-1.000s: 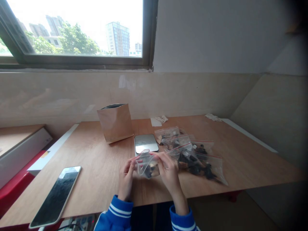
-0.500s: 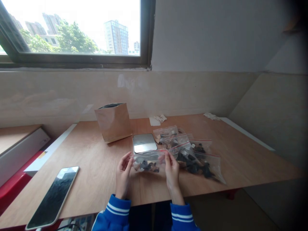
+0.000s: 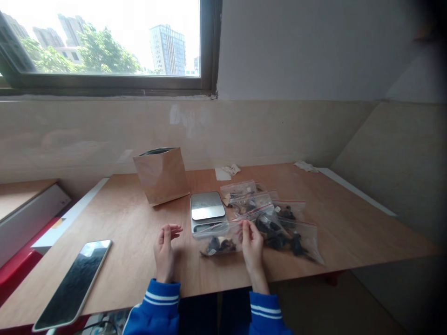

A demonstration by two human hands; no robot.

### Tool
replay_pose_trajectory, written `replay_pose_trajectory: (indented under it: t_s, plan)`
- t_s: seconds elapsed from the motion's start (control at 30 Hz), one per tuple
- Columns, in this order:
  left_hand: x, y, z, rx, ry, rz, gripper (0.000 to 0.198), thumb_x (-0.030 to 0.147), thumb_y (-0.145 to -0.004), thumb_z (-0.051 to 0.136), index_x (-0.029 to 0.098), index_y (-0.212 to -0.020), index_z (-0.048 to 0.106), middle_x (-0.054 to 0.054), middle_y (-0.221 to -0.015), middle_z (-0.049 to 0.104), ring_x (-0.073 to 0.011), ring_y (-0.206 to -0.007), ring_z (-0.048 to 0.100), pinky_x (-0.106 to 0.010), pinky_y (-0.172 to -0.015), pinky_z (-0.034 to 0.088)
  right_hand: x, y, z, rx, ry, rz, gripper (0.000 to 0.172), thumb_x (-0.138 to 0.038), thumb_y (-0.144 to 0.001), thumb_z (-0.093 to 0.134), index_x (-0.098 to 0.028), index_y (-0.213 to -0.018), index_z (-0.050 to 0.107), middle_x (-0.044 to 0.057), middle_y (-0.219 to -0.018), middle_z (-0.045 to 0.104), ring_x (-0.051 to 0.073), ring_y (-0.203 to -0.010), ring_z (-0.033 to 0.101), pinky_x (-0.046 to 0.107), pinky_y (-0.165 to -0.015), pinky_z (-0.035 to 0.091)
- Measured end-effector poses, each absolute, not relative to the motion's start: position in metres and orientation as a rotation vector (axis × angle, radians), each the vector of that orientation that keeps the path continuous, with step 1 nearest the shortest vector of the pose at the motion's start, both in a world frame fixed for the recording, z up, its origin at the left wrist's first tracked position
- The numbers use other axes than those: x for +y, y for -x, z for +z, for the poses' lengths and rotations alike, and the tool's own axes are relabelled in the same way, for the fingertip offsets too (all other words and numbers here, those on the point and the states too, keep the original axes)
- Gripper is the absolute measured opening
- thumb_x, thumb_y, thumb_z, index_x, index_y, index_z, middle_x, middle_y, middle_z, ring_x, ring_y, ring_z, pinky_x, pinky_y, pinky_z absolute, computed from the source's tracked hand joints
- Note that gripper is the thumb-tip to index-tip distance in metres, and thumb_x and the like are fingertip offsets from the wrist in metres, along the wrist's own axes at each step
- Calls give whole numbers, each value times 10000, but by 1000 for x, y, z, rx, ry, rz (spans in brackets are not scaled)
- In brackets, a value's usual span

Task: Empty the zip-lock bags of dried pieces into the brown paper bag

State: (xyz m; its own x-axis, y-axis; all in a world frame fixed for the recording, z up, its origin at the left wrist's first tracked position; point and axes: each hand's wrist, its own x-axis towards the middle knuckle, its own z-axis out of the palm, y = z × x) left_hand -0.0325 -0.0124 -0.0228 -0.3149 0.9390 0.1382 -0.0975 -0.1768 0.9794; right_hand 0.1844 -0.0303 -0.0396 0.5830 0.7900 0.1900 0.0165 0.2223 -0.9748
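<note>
A clear zip-lock bag (image 3: 219, 243) with dark and brown bits inside hangs at the table's front. Its right corner is pinched between the thumb and fingers of my right hand (image 3: 252, 239). To the bag's left, apart from it, my left hand (image 3: 166, 246) holds nothing, its fingers loosely stretched toward the right. Just behind the bag lies a small scale (image 3: 208, 206) with a silver plate, its display partly covered by the bag. Several similar filled zip-lock bags (image 3: 275, 230) lie heaped beside and behind my right hand.
An open brown paper pouch (image 3: 161, 177) stands behind and left of the scale. A smartphone (image 3: 75, 284) lies at the table's left front. White paper (image 3: 223, 174) with a crumpled piece lies at the back, and another crumpled scrap (image 3: 306, 166) sits at the back right.
My left hand has let go of the zip-lock bag's left end and moved left. The bag now hangs from my right hand alone, and more of the scale shows.
</note>
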Motion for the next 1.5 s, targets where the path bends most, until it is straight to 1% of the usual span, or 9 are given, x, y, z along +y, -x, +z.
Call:
replay_pose_trajectory:
  t_s: [0.07,0.13,0.27,0.4,0.57,0.67,0.9,1.1,1.5]
  plan:
    - [-18,23,-21,1172,-1045,1509,471,543,-877,382,152,-995,618,-98,-1006,667,-189,-900,641,-318,-781,500,-30,-177,-38,-822,1236,631,477,-611,-818,483,-150,-788,600,12,-590,581,114,-465,469,227,-448,394]
    - [-25,12,-19,1120,-1033,1406,444,521,-867,434,168,-1084,594,-97,-1079,656,-197,-957,636,-327,-817,507,-29,-168,-35,-845,1231,620,476,-600,-835,463,-150,-814,616,26,-614,607,119,-463,477,233,-446,404]
    - [-33,2,-17,1080,-983,1410,388,483,-791,586,159,-1003,607,-81,-989,686,-214,-954,649,-326,-788,542,-29,-162,-32,-909,1230,589,501,-575,-881,390,-147,-889,650,47,-662,645,132,-472,499,256,-474,439]
    - [-30,8,-17,1110,-949,1408,409,494,-736,640,136,-934,631,-101,-993,698,-226,-912,665,-328,-734,563,-29,-172,-35,-1064,1219,580,504,-551,-898,375,-156,-965,679,66,-720,683,158,-530,541,289,-544,468]
    - [-26,18,-21,1286,-1103,1455,371,466,-748,635,164,-957,681,-76,-958,717,-210,-929,661,-322,-855,513,-28,-181,-44,-1128,1240,540,427,-516,-877,456,-176,-962,699,78,-787,700,206,-757,624,316,-680,490]
    - [-25,25,-23,1337,-1232,1384,359,449,-757,626,193,-999,694,-65,-980,716,-217,-951,652,-323,-880,489,-29,-182,-47,-1076,1274,498,401,-500,-860,493,-162,-964,684,81,-827,703,205,-789,631,320,-718,480]
    - [-27,37,-16,1550,-1421,1342,208,426,-709,669,246,-800,720,-42,-827,719,-231,-814,654,-287,-734,491,-31,-182,-43,-1050,1291,460,360,-471,-829,537,-153,-906,689,90,-908,704,204,-819,620,327,-757,468]
    - [-30,37,-7,1535,-1537,1402,183,400,-707,688,238,-788,714,-59,-785,702,-217,-764,647,-240,-616,457,-34,-182,-39,-993,1276,538,349,-459,-808,574,-142,-897,692,88,-899,704,202,-806,615,319,-739,466]
    - [-29,25,-15,1318,-1266,1410,302,446,-743,648,178,-882,664,-59,-897,693,-217,-913,628,-317,-855,473,-36,-187,-35,-1031,1232,675,351,-449,-844,539,-161,-959,702,99,-955,709,235,-881,633,351,-777,467]
